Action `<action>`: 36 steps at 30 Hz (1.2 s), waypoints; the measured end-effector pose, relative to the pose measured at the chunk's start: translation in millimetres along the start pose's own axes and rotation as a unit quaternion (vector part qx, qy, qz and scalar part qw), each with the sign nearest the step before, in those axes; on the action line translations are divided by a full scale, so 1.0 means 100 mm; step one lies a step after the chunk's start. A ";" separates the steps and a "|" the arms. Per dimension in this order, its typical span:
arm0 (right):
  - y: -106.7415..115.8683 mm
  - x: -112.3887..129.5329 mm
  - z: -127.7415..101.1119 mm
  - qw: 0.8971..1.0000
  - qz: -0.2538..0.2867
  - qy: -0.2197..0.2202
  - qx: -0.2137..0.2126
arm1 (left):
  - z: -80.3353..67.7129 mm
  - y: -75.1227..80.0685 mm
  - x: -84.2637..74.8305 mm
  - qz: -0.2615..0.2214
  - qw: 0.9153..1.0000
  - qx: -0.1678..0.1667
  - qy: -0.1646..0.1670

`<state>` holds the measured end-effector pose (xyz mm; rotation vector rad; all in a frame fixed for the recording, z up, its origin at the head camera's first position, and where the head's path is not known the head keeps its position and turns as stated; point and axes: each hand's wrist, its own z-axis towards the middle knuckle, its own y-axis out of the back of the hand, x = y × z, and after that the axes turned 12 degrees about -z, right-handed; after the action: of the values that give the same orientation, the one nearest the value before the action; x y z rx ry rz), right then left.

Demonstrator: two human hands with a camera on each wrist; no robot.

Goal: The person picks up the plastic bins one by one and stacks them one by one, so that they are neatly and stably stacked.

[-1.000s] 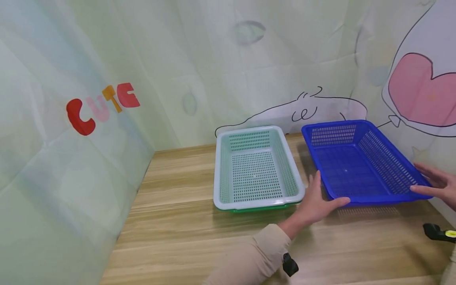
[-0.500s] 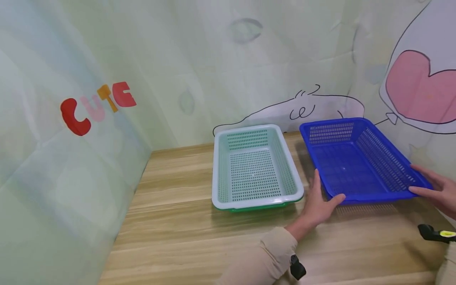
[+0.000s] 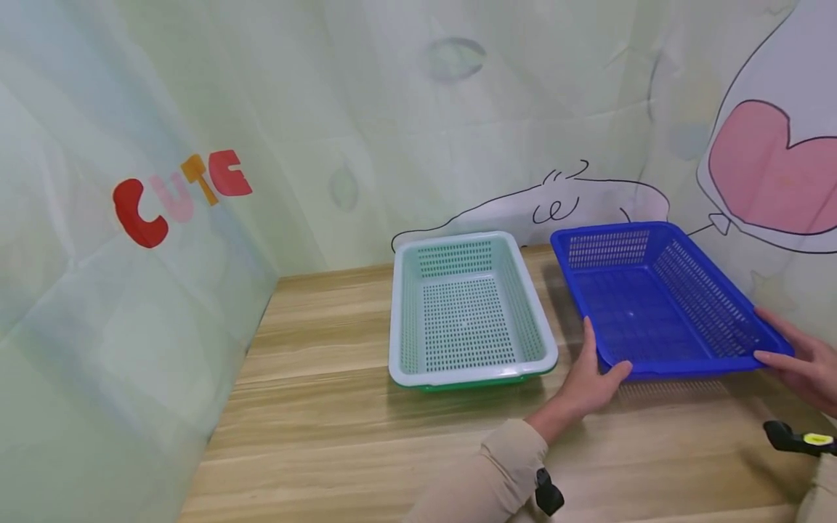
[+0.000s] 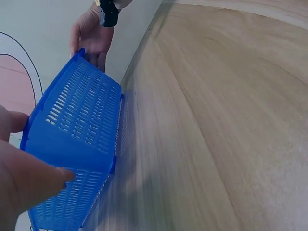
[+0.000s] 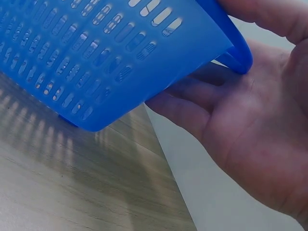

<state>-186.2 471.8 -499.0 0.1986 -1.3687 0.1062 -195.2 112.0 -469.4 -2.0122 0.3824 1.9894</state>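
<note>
- We see a blue mesh basket (image 3: 637, 309) at 3 o'clock in the head view.
- At its 7 o'clock corner, the left grip (image 3: 587, 381) clamps it between thumb and fingers.
- At its 4 o'clock corner, the right grip (image 3: 809, 367) clamps it likewise.
- At its 9 o'clock, a pale green basket (image 3: 397, 309) tops a darker green one (image 3: 480, 383) on the worktop (image 3: 340, 443).

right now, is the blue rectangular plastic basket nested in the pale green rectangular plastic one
No, the blue basket is apart, right of the pale green basket.
</note>
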 end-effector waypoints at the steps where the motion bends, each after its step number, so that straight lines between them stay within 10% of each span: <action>1: 0.00 0.00 0.00 1.000 -0.017 -0.008 -0.003 | 0.00 -0.01 0.00 -0.001 1.000 0.003 -0.003; 36: 0.04 -0.11 -0.02 0.984 -0.174 -0.042 -0.019 | 0.02 -0.10 0.00 -0.012 1.000 -0.002 -0.008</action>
<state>-187.5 476.8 -510.0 0.4119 -1.3986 -0.2229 -192.9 122.1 -469.3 -1.9928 0.3510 1.9922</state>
